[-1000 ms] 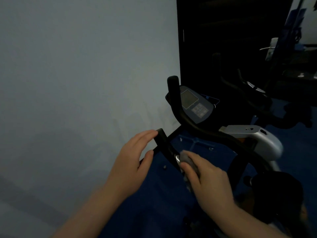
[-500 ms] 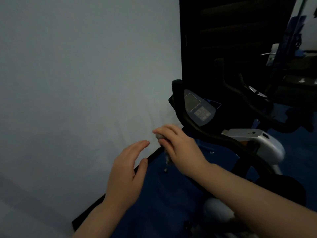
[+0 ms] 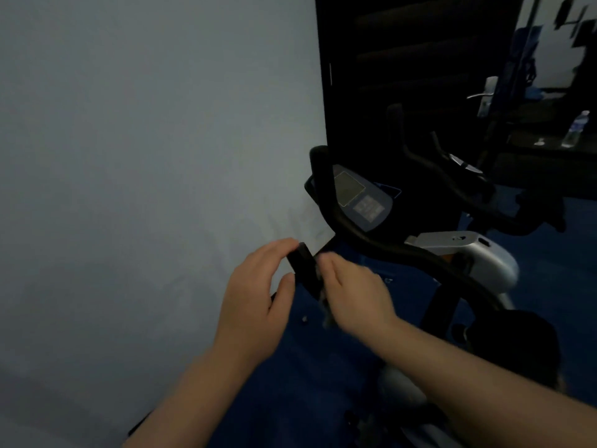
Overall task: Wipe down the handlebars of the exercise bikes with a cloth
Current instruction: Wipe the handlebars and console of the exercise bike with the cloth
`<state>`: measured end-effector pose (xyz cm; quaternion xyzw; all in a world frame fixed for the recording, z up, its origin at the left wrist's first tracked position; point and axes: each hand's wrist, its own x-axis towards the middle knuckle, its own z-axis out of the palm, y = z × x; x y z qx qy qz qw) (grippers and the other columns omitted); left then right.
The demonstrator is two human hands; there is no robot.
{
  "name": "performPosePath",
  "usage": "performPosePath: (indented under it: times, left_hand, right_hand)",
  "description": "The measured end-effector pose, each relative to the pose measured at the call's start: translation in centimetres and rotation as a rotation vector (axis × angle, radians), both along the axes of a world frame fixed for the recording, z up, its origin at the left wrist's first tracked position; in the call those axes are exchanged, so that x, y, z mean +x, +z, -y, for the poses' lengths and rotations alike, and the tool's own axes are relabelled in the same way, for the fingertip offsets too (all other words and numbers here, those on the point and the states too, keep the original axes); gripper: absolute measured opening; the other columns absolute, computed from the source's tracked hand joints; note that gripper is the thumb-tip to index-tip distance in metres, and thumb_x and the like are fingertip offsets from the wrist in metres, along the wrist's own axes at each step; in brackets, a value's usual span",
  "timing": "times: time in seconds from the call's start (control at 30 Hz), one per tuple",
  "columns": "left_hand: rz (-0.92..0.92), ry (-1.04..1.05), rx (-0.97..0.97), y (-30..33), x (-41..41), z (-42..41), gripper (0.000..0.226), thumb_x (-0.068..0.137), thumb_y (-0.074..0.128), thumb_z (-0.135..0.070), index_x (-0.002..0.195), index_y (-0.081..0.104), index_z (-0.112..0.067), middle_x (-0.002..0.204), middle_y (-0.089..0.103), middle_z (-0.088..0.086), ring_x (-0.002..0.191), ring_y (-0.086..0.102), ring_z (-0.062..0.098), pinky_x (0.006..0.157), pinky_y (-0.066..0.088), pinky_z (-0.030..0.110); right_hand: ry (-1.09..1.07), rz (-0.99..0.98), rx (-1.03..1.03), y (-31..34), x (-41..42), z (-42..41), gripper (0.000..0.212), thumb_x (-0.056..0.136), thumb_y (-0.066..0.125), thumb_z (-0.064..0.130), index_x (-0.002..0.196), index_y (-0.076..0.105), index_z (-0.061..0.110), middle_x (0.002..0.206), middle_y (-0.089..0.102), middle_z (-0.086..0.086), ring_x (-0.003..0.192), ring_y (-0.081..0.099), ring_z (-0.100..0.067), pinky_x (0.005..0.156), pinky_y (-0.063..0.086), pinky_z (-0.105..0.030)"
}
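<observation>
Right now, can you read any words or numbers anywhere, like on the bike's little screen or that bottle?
No text can be read anywhere in this picture.
Console on the bike: its screen is blank and dim; the panel of buttons below it is too blurred to read.
Bottle far right: its label is too small to read.
Handlebar end between the hands: plain black, no markings visible.

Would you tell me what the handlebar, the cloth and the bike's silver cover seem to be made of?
Handlebar: probably rubber- or foam-coated tube, since it is matte black with no glint. Cloth: soft grey fabric hanging limp below the right hand, though blurred. Silver cover: likely moulded plastic, smooth with a soft sheen.
</observation>
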<state>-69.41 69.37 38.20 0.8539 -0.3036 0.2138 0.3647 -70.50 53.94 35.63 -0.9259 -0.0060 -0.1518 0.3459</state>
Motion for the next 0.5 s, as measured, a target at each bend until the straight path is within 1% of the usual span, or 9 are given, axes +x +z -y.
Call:
performPosePath:
  times: [0.03,0.07,0.13,0.2,0.27,0.33,0.4,0.43,0.5]
  left_hand:
    - [0.000,-0.005,0.013,0.0,0.2,0.1,0.040,0.090,0.048,-0.013,0.127,0.053,-0.025,0.123,0.055,-0.017,0.115,0.049,-0.004,0.100,0.032,0.007]
    - [-0.007,-0.012,0.017,0.0,0.3,0.2,0.040,0.089,0.048,-0.012,0.127,0.053,-0.023,0.124,0.056,-0.014,0.115,0.050,-0.003,0.100,0.032,0.007]
    - [-0.025,-0.030,0.009,-0.4,0.4,0.3,0.040,0.089,0.048,-0.011,0.127,0.053,-0.023,0.124,0.057,-0.012,0.115,0.049,-0.003,0.099,0.031,0.007]
    - [-0.006,-0.020,0.005,-1.1,0.3,0.4,0.040,0.090,0.048,-0.011,0.128,0.052,-0.023,0.129,0.055,-0.009,0.119,0.047,-0.001,0.102,0.029,0.008]
    - [0.039,0.003,0.025,-2.3,0.1,0.7,0.040,0.091,0.048,-0.010,0.129,0.053,-0.016,0.139,0.049,-0.003,0.130,0.041,0.006,0.110,0.026,0.015]
    - [0.105,0.010,0.062,-3.6,-0.3,1.1,0.040,0.090,0.049,-0.007,0.131,0.053,-0.009,0.147,0.041,0.005,0.139,0.033,0.016,0.116,0.023,0.027]
    - [0.168,-0.018,0.124,-4.7,-0.8,1.5,0.040,0.091,0.048,-0.005,0.130,0.053,-0.007,0.150,0.036,0.010,0.144,0.026,0.022,0.118,0.022,0.038]
    - [0.193,-0.037,0.163,-5.0,-0.9,1.7,0.040,0.091,0.048,-0.005,0.131,0.053,-0.007,0.151,0.035,0.010,0.145,0.024,0.024,0.117,0.022,0.042]
    - [0.200,-0.062,0.213,-5.2,-1.0,1.9,0.041,0.092,0.044,-0.007,0.133,0.050,-0.010,0.151,0.034,0.005,0.145,0.022,0.021,0.118,0.019,0.043]
  right_hand:
    - [-0.013,-0.022,0.072,0.7,0.9,-0.7,0.024,0.101,0.029,0.030,0.083,0.044,0.027,0.078,0.059,0.004,0.070,0.057,-0.020,0.057,0.045,-0.037]
    - [-0.048,-0.019,0.143,1.2,1.5,-1.6,0.026,0.102,0.026,0.033,0.086,0.047,0.028,0.080,0.059,0.005,0.071,0.056,-0.019,0.057,0.042,-0.035]
    - [-0.094,0.063,0.177,1.2,1.2,-2.9,0.028,0.102,0.023,0.037,0.102,0.050,0.031,0.083,0.056,0.011,0.070,0.054,-0.013,0.054,0.038,-0.031]
    - [-0.070,0.141,0.042,-0.2,-1.0,-2.5,0.027,0.102,0.027,0.037,0.119,0.047,0.032,0.092,0.060,0.010,0.075,0.058,-0.012,0.061,0.045,-0.033]
    - [-0.096,0.169,-0.153,-2.1,-3.7,-0.7,0.032,0.100,0.031,0.038,0.126,0.047,0.029,0.099,0.064,0.008,0.081,0.060,-0.012,0.063,0.044,-0.028]
    - [-0.163,0.172,-0.240,-3.2,-5.8,1.7,0.032,0.098,0.032,0.038,0.118,0.054,0.025,0.090,0.066,0.008,0.072,0.061,-0.011,0.057,0.035,-0.023]
    - [-0.191,0.181,-0.281,-3.7,-6.6,2.8,0.028,0.098,0.032,0.036,0.106,0.057,0.025,0.076,0.063,0.009,0.061,0.058,-0.010,0.055,0.029,-0.021]
    - [-0.176,0.153,-0.267,-3.5,-6.3,2.8,0.025,0.099,0.033,0.033,0.103,0.056,0.024,0.076,0.062,0.008,0.061,0.059,-0.012,0.054,0.031,-0.023]
    - [-0.108,0.100,-0.192,-2.7,-4.2,1.8,0.018,0.100,0.038,0.027,0.106,0.054,0.021,0.086,0.063,0.001,0.068,0.061,-0.022,0.057,0.043,-0.031]
